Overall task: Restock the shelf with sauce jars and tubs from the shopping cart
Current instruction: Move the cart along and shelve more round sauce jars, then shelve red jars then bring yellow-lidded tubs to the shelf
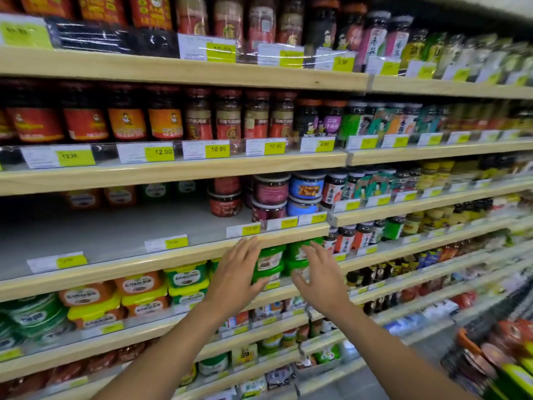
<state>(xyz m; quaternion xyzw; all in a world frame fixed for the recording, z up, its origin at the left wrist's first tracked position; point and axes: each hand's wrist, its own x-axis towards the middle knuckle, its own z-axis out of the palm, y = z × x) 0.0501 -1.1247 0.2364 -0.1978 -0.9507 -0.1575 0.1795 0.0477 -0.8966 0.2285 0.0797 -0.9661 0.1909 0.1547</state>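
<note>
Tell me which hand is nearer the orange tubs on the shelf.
Left. The left hand is to the right of the orange tubs; the right hand is farther right still, beyond the stacked green tubs.

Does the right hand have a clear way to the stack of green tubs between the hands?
Probably yes. The right hand is open and empty, close by the green tubs at the front edge of the shelf, with nothing between them. The left hand flanks the other side.

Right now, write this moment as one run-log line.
left hand: open, empty | right hand: open, empty | both before stacked green tubs, contact unclear | shelf above: partly bare | cart: holds stock
</note>
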